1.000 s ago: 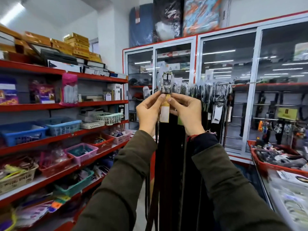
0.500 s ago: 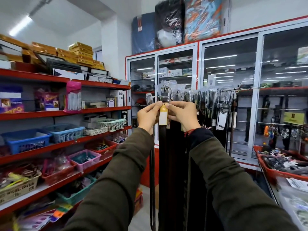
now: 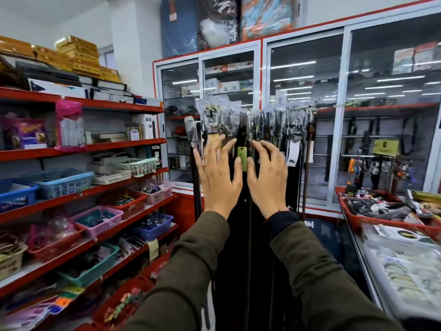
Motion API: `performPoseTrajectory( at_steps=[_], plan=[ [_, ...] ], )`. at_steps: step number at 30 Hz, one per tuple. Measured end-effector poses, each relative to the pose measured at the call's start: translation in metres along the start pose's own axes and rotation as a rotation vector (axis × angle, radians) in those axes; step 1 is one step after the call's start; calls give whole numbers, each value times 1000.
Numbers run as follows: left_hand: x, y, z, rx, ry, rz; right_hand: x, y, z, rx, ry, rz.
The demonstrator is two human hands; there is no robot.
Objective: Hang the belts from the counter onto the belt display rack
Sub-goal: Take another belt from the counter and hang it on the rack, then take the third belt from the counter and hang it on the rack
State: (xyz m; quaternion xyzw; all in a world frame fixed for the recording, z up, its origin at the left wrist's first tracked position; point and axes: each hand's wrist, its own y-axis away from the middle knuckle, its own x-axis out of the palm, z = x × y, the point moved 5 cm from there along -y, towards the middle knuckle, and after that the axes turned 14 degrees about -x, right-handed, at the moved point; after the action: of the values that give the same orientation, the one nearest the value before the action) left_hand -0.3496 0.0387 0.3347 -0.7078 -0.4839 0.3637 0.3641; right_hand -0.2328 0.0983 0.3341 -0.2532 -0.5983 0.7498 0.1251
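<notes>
Many dark belts hang in a row from the belt display rack (image 3: 307, 106) straight ahead, their buckles wrapped in clear plastic. At the left end hangs a belt (image 3: 211, 118) with a square metal buckle and a pale tag. A green tag (image 3: 241, 156) dangles between my hands. My left hand (image 3: 218, 175) and my right hand (image 3: 267, 177) are both raised in front of the belts with fingers spread, holding nothing. The belt straps fall down behind my forearms and are partly hidden by my sleeves.
Red shelves (image 3: 100, 187) with plastic baskets of small goods line the left side. Glass display cabinets (image 3: 305, 96) stand behind the rack. At the right is a counter (image 3: 405, 263) with a red tray (image 3: 358, 218) holding dark items. A narrow aisle runs between shelves and counter.
Both hands pinched the belt's top at the rack before. Now they have let go and drawn back, fingers spread, and the belt hangs on the rack by itself.
</notes>
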Motion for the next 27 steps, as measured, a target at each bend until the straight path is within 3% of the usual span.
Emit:
performPoseTrajectory(
  at_steps=[4, 14, 22, 27],
  plan=[
    [29, 35, -11, 58, -11, 104, -18, 37, -32, 11, 197, 92],
    [121, 167, -44, 19, 78, 424, -86, 146, -128, 182, 415, 266],
    [180, 295, -94, 8, 169, 750, -179, 259, -203, 481, 596, 491],
    [207, 367, -120, 99, 180, 990, -237, 316, -225, 598, 667, 672]
  ],
)
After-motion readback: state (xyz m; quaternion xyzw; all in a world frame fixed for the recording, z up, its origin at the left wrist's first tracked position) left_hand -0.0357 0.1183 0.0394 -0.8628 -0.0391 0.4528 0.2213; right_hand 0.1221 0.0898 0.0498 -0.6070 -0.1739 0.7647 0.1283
